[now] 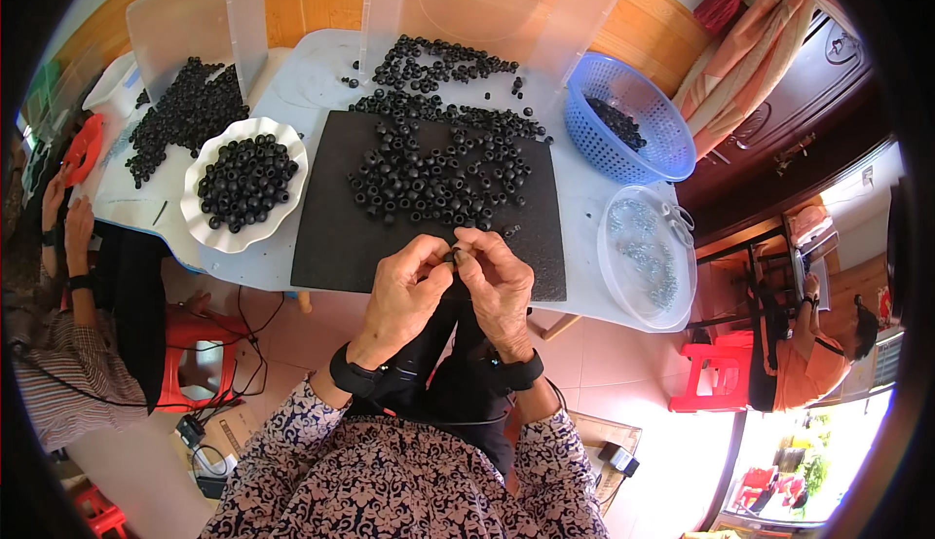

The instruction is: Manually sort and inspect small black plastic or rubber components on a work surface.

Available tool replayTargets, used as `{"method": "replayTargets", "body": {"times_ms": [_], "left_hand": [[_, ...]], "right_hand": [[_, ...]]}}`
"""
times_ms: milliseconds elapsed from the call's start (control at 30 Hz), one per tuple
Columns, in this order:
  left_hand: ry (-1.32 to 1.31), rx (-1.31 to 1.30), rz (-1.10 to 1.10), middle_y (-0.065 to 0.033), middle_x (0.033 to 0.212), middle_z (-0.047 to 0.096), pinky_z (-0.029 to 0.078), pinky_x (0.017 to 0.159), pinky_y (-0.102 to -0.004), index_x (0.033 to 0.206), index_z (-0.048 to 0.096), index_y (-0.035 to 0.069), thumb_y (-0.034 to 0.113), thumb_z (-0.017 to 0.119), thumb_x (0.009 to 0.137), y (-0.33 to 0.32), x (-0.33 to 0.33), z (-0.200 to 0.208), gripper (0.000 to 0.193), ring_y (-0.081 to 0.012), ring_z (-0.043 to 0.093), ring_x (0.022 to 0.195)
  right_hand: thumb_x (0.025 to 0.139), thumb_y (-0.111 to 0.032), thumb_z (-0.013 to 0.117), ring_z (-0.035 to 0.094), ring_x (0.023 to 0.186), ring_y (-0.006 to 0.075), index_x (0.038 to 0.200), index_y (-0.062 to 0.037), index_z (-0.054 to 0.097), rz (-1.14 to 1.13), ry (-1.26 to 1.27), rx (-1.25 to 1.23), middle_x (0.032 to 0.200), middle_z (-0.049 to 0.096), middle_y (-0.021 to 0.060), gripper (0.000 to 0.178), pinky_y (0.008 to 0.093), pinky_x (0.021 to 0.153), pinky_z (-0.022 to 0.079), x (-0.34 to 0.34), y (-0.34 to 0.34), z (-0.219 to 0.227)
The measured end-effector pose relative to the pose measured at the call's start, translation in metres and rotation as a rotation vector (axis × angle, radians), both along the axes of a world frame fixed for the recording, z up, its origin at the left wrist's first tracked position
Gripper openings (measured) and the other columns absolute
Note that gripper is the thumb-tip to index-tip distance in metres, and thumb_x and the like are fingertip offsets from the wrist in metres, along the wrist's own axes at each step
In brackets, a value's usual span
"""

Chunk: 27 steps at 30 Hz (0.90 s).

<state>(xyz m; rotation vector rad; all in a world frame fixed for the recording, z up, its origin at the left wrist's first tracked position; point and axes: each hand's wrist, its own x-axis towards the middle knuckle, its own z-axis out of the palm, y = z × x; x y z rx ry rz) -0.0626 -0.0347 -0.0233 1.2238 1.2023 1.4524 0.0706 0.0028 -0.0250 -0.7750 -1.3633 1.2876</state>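
Over the near edge of a black mat (321, 237), my two hands meet at the fingertips. My left hand (404, 286) pinches a small black bead-like piece (449, 258). My right hand (499, 291) is closed against it with thumb and fingertips pressed together; whatever it grips is mostly hidden. Just beyond my hands, a loose heap of the same round black pieces (438, 174), many with a hole showing, covers much of the mat. A few tiny clear pieces (511, 231) lie beside the heap.
A scalloped white dish (194, 203) of black pieces stands at left, with another black heap (190, 115) behind it. At right are a blue basket (672, 135) and a clear tray (612, 286) with small clear pieces and scissors (679, 223). Co-workers sit at both sides; translucent bins (487, 3) stand behind.
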Motion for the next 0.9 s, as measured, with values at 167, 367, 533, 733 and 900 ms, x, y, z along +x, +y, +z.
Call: {"method": "replayTargets", "body": {"times_ms": [167,367,533,733,900], "left_hand": [[0.009,-0.015,0.012,0.0009,0.079,0.060,0.042,0.056,-0.0205,0.099,0.060,-0.001,0.004,0.058,0.090,0.000,-0.004,0.001,0.010,-0.0023,0.050,0.067],[-0.327,-0.017,-0.058,0.0026,0.078,0.058,0.039,0.054,-0.0190,0.100,0.062,-0.003,0.005,0.061,0.091,0.007,-0.011,-0.005,0.012,-0.0012,0.048,0.065],[-0.342,-0.143,-0.127,0.0013,0.080,0.061,0.036,0.053,-0.0169,0.098,0.064,-0.002,0.006,0.061,0.091,0.007,-0.018,-0.010,0.011,-0.0002,0.047,0.065],[-0.323,-0.169,-0.137,0.0021,0.077,0.059,0.035,0.054,-0.0167,0.093,0.065,-0.002,0.008,0.062,0.090,0.008,-0.017,0.000,0.011,-0.0001,0.047,0.066],[-0.192,-0.224,-0.169,0.0013,0.083,0.062,0.043,0.069,-0.0192,0.094,0.065,-0.002,0.004,0.061,0.091,0.008,-0.021,0.004,0.008,-0.0035,0.053,0.077]], "right_hand": [[0.089,0.008,0.059,0.061,0.087,0.0111,0.113,0.0019,0.067,-0.041,-0.210,0.183,0.102,0.062,0.0078,0.027,0.0232,0.078,0.051,-0.001,0.003,0.002],[0.082,0.007,0.063,0.063,0.084,0.0117,0.116,-0.0013,0.067,-0.037,-0.249,0.249,0.106,0.063,0.0083,0.035,0.0259,0.075,0.053,-0.006,-0.001,0.002],[0.075,0.006,0.072,0.062,0.078,0.0131,0.115,-0.0020,0.068,-0.114,-0.341,0.321,0.108,0.063,0.0084,0.041,0.0269,0.074,0.053,-0.008,-0.003,-0.003],[0.071,0.003,0.079,0.061,0.077,0.0166,0.112,-0.0015,0.068,-0.213,-0.425,0.368,0.106,0.065,0.0092,0.042,0.0280,0.072,0.052,-0.011,-0.006,0.000],[0.072,0.003,0.078,0.062,0.081,0.0189,0.109,-0.0014,0.069,-0.249,-0.417,0.369,0.105,0.066,0.0096,0.039,0.0294,0.073,0.053,-0.012,-0.007,0.000]]}}
